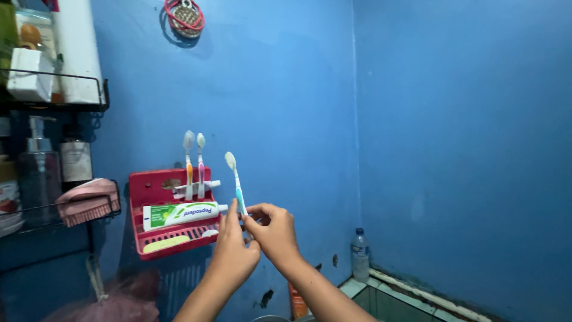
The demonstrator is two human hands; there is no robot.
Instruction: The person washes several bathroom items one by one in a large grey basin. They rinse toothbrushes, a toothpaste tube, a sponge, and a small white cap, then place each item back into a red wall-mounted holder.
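Two bare hands meet in front of a blue bathroom wall (280, 89), holding a blue-and-white toothbrush (236, 182) upright, its bristled head at the top and its handle running down into the grip. The left hand (233, 244) is curled around the lower end of the handle, fingers pressed together; the right hand (273, 229) pinches the same handle from the other side between thumb and fingertips. The brush stands just to the right of a red wall-mounted holder (140, 189), clear of it. The work appears to be at the stage of handling the brush just beside its rack; any next move would call for a steady hold on the thin handle. In the holder stand two other toothbrushes (194, 164), a white-and-green tube of toothpaste (182, 214) lies across it, and a pale yellow bar (165, 243) sits in the bottom tray. To the left, black wire shelves (71, 107) carry a pump bottle (38, 173) and a folded pink cloth (88, 200). A small clear water bottle (360, 255) stands in the corner on a tiled ledge (381, 295).
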